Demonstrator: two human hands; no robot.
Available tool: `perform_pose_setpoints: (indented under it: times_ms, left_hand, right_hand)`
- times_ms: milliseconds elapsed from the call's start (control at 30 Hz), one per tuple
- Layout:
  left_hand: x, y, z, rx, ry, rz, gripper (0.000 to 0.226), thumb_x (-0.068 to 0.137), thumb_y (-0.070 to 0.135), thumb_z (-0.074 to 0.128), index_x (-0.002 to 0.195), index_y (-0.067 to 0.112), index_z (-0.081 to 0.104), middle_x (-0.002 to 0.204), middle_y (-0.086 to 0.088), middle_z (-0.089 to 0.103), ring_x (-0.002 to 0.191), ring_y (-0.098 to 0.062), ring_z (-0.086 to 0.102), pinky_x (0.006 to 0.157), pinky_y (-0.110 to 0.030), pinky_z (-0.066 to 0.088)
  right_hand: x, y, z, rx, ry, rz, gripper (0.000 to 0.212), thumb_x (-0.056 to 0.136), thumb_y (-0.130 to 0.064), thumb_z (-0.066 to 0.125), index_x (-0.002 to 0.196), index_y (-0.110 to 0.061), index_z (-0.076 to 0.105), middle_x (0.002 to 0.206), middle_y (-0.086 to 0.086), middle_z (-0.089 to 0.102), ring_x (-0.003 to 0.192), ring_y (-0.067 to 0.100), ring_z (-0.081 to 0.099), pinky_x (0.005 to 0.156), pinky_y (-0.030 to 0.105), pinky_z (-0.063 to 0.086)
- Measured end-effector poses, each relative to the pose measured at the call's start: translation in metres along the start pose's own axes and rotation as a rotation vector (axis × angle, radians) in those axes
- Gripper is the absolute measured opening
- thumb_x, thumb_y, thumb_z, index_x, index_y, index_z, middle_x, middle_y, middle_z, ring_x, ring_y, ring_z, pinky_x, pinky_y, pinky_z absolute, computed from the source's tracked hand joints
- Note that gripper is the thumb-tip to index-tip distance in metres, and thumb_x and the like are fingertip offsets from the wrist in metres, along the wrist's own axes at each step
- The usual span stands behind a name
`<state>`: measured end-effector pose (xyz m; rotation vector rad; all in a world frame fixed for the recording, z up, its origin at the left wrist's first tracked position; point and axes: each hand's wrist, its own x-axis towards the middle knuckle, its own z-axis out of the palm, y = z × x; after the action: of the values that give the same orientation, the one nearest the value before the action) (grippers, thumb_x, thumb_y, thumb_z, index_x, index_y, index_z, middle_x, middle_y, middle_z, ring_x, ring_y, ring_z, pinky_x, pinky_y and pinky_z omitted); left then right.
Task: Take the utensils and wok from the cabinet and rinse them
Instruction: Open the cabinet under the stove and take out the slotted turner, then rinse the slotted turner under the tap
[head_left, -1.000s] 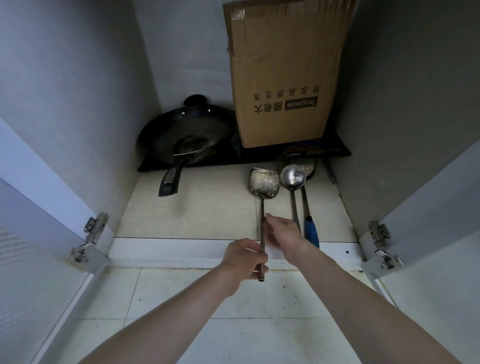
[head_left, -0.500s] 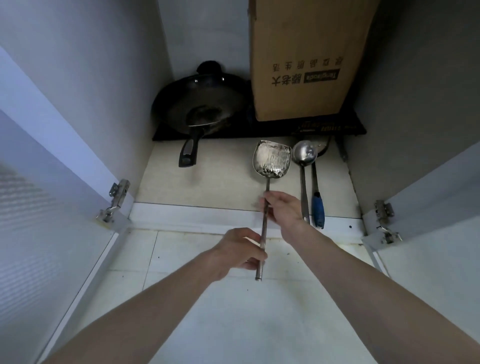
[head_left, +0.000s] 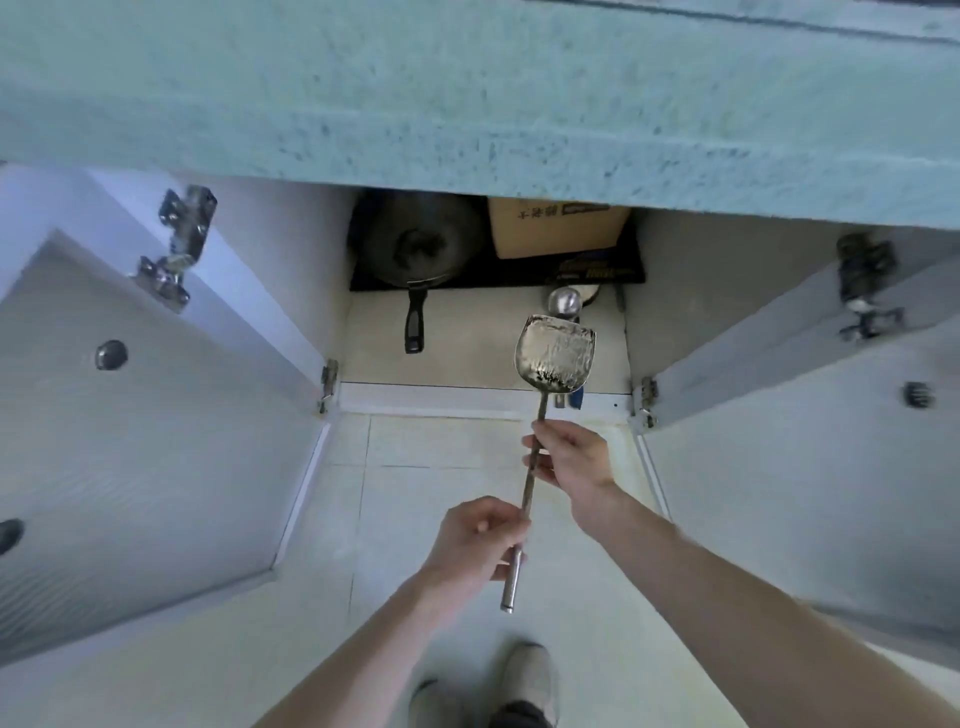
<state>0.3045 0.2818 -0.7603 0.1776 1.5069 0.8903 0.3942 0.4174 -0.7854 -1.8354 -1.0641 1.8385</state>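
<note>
A long steel spatula (head_left: 555, 354) is lifted in front of the open cabinet, blade up. My left hand (head_left: 475, 540) grips the lower end of its handle. My right hand (head_left: 571, 457) holds the handle higher up, just under the blade. Inside the cabinet a black wok (head_left: 421, 244) with a black handle sits at the back left on a dark mat (head_left: 597, 273). A steel ladle (head_left: 563, 301) lies on the cabinet floor behind the spatula blade, mostly hidden. A blue-handled utensil (head_left: 575, 399) peeks out below the blade.
A speckled countertop edge (head_left: 467, 104) overhangs the cabinet and fills the top of the view. A cardboard box (head_left: 558, 228) stands at the back right. Both cabinet doors (head_left: 130, 441) hang open at the sides. My shoe (head_left: 530, 680) rests on the tiled floor.
The spatula has been lifted out of the cabinet and toward me, held by both hands. My head has risen, so the countertop now covers the cabinet's upper part.
</note>
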Motion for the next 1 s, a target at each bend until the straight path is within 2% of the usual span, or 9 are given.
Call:
perform_pose_setpoints:
  times_ms: [233,367,467,600,833,1000]
  left_hand:
    - [-0.14,0.049,0.011,0.079,-0.078,-0.037,0.012,0.091,0.007,0.075,0.098,-0.002,0.071,0.079,-0.01,0.067,0.072,-0.023,0.071,0.072,-0.034,0.062]
    - [-0.202,0.077,0.016,0.157,-0.1,0.004,0.017,0.091,0.008,0.075,0.107,0.011,0.071,0.08,-0.009,0.067,0.077,-0.022,0.072,0.075,-0.033,0.062]
    - [-0.246,0.095,0.02,0.157,-0.101,0.009,0.017,0.09,0.006,0.075,0.106,0.01,0.071,0.082,-0.01,0.068,0.077,-0.023,0.072,0.074,-0.033,0.061]
    - [-0.303,0.117,0.028,0.163,-0.13,0.02,0.015,0.087,0.002,0.076,0.101,0.006,0.07,0.078,-0.002,0.07,0.076,-0.02,0.072,0.079,-0.039,0.062]
    - [-0.367,0.15,0.049,0.237,-0.227,0.087,0.018,0.086,0.001,0.076,0.103,0.001,0.07,0.088,-0.01,0.071,0.078,-0.022,0.071,0.078,-0.039,0.062]
    - [-0.386,0.168,0.073,0.252,-0.312,0.155,0.019,0.083,0.003,0.079,0.1,0.002,0.071,0.091,-0.011,0.067,0.078,-0.024,0.068,0.076,-0.04,0.061]
  right_hand:
    - [-0.132,-0.058,-0.035,-0.049,-0.044,0.055,0.009,0.102,-0.013,0.065,0.097,-0.007,0.071,0.088,0.01,0.074,0.056,0.016,0.069,0.062,0.026,0.058]
    - [-0.194,-0.088,-0.047,-0.024,-0.052,0.045,0.011,0.102,-0.013,0.065,0.102,-0.004,0.071,0.089,0.01,0.075,0.06,0.018,0.07,0.068,0.03,0.062]
    - [-0.238,-0.111,-0.057,-0.013,-0.054,0.025,0.015,0.102,-0.014,0.066,0.108,-0.001,0.071,0.089,0.01,0.076,0.063,0.019,0.072,0.065,0.03,0.063]
    - [-0.299,-0.139,-0.073,-0.012,-0.077,-0.022,0.017,0.102,-0.017,0.066,0.11,-0.003,0.071,0.09,0.008,0.078,0.068,0.019,0.075,0.063,0.029,0.062]
    - [-0.386,-0.179,-0.11,0.123,-0.055,-0.104,0.018,0.102,-0.025,0.068,0.108,-0.01,0.072,0.091,0.007,0.078,0.076,0.022,0.076,0.074,0.035,0.065]
    - [-0.418,-0.197,-0.141,0.179,0.027,-0.199,0.017,0.1,-0.025,0.07,0.107,-0.009,0.073,0.09,0.009,0.078,0.072,0.013,0.073,0.071,0.029,0.062]
